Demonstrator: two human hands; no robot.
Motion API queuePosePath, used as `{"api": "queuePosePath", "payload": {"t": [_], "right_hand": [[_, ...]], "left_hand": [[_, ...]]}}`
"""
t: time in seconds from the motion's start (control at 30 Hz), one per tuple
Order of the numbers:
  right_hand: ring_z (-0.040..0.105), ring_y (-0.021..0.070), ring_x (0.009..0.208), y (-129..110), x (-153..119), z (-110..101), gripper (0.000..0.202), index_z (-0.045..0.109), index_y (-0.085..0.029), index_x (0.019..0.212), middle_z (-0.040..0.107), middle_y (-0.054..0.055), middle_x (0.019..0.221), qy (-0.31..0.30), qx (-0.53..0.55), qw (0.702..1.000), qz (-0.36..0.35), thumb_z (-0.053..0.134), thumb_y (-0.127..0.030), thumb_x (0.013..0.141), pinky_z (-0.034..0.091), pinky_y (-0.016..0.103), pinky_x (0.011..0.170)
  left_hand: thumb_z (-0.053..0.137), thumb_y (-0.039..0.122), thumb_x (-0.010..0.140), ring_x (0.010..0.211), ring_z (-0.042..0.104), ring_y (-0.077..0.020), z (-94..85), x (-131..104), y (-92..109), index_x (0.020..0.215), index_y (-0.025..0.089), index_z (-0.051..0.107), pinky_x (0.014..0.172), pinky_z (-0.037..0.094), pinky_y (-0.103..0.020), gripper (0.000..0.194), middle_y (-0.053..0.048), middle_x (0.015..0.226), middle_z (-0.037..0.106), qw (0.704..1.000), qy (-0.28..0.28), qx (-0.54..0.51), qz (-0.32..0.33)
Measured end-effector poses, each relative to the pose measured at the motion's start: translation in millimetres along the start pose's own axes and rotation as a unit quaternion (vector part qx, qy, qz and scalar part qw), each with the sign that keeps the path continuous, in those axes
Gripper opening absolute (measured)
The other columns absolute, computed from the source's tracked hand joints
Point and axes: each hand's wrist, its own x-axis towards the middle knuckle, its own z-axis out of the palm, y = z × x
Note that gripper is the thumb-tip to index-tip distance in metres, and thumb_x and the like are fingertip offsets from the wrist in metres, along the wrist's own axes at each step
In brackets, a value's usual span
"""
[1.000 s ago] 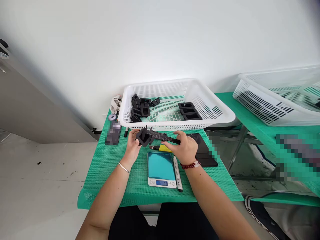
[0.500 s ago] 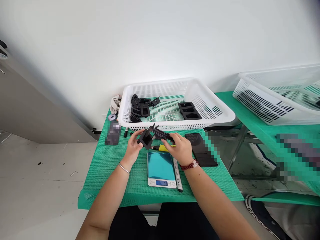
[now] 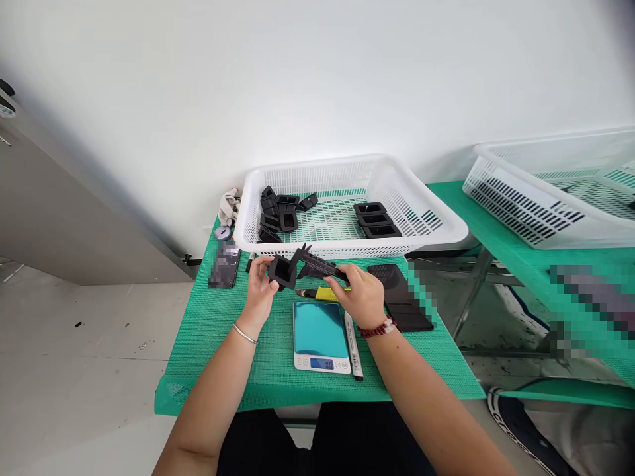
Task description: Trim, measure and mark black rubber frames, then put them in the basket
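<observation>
My left hand (image 3: 260,287) grips a black hollow rectangular part (image 3: 282,272), its opening tilted toward me. In my right hand (image 3: 362,294) is a black caliper (image 3: 317,264), its jaws pointing left at the part's right edge; whether they touch it I cannot tell. Below the hands lies a digital scale (image 3: 321,330) with a shiny blue-green plate, its display reading zero. A white marker (image 3: 354,347) rests along the scale's right side. Under the caliper, a yellow-handled tool (image 3: 327,294) is partly covered.
Behind my hands stands a white plastic basket (image 3: 317,250) holding several black parts (image 3: 288,221), with a row of three more (image 3: 378,219) at its right. A phone (image 3: 225,264) lies left, a black pouch (image 3: 404,301) right. Another white basket (image 3: 526,205) sits on the neighbouring table.
The caliper has come away from the black part toward the right, its scale face turned more to view. My left hand has shifted slightly left and turned the part's opening toward me.
</observation>
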Motion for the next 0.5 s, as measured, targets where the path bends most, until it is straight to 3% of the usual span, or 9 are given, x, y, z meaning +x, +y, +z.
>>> {"api": "queuePosePath", "payload": {"t": [0.17,0.37,0.5], "right_hand": [[0.050,0.0098,0.046,1.7,0.6,0.0,0.030,0.060,-0.015,0.079,0.058,0.000,0.053,0.087,-0.031,0.995,-0.043,0.057,-0.044,0.086,0.035,0.022,0.047],[0.053,0.0105,0.048,0.4,1.5,0.2,0.028,0.060,-0.016,0.076,0.060,0.001,0.054,0.114,-0.028,0.992,-0.039,0.062,-0.043,0.081,0.037,0.022,0.047],[0.049,0.0098,0.043,1.1,1.2,-0.1,0.026,0.059,-0.016,0.073,0.054,-0.001,0.048,0.134,-0.047,0.990,-0.021,0.063,-0.041,0.079,0.034,0.022,0.043]], "left_hand": [[0.073,0.047,0.069,0.106,0.055,-0.0219,-2.6,0.8,-1.7,0.112,0.030,0.052,0.081,0.051,-0.031,0.050,-0.005,0.115,0.048,1.000,-0.013,-0.004,0.001],[0.072,0.052,0.069,0.103,0.058,-0.0222,-0.7,-0.1,-0.4,0.111,0.028,0.052,0.078,0.051,-0.031,0.052,-0.007,0.115,0.053,1.000,-0.006,0.022,-0.009],[0.059,0.060,0.076,0.095,0.063,-0.0230,2.8,-0.6,0.4,0.110,0.024,0.054,0.073,0.053,-0.033,0.049,-0.009,0.110,0.061,0.999,-0.023,-0.023,-0.042]]}}
